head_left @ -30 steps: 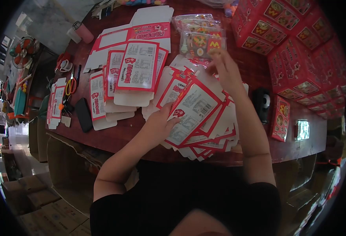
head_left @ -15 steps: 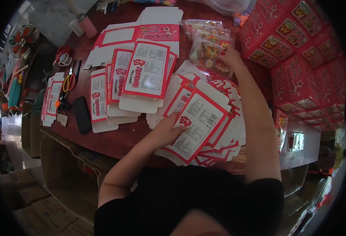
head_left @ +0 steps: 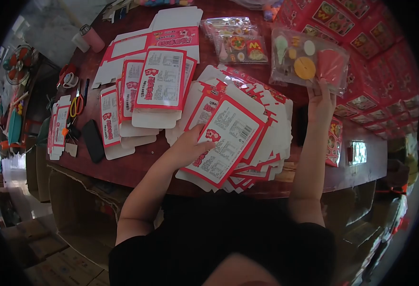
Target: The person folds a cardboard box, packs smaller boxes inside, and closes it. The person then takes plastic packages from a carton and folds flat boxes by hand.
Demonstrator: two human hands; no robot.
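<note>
My right hand [head_left: 322,104] grips the lower edge of a clear plastic candy pack [head_left: 305,66], raised with its back side showing red, yellow and white shapes. More clear candy packs [head_left: 238,46] lie overlapped to its left, the top one marked with a yellow W. My left hand [head_left: 190,147] holds the left edge of a flat red-and-white printed box [head_left: 227,138], thumb on its face and the other fingers mostly hidden. This box lies on top of a fanned pile of flat boxes [head_left: 266,157].
More printed boxes [head_left: 161,78] are stacked at centre left, before an unfolded carton [head_left: 164,40]. Yellow-handled scissors [head_left: 76,106], a black case [head_left: 93,141] and a pink bottle [head_left: 92,39] sit at left. Red packed boxes [head_left: 362,52] form a wall at right.
My right hand has lifted a candy pack off the row and carried it right and nearer, turning its back into view. My left hand stays on the flat box.
</note>
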